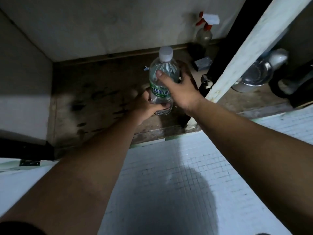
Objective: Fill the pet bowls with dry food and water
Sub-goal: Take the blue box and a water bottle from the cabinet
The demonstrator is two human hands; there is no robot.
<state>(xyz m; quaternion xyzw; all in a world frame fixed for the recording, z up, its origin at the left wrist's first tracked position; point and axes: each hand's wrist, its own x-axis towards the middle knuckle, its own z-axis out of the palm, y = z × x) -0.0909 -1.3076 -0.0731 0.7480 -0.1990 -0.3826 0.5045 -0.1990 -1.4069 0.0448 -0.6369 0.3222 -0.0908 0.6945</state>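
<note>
A dim, low cabinet (94,102) with a stained wooden floor fills the far half of the view. A pale tiled floor (169,167) lies near, in shadow. A white upright post (245,53) divides the cabinet from a right compartment that holds a shiny metal vessel (257,73).

Both arms reach in. Just left of the post, a clear water bottle (166,68) is held upright inside the cabinet, its base low by the wooden floor. The left hand (147,106) wraps around its lower part and the right hand (179,89) grasps its upper body, thumb on the front. A spray bottle (204,35) stands at the far right corner. The white cap (166,54) is on. No pet bowls are in view.

Likely risks: lifting out, the bottle could strike the post close on its right. In this poor light a reaching wrist could tip the spray bottle behind. The thin plastic may squirt water if squeezed once the cap is off.
</note>
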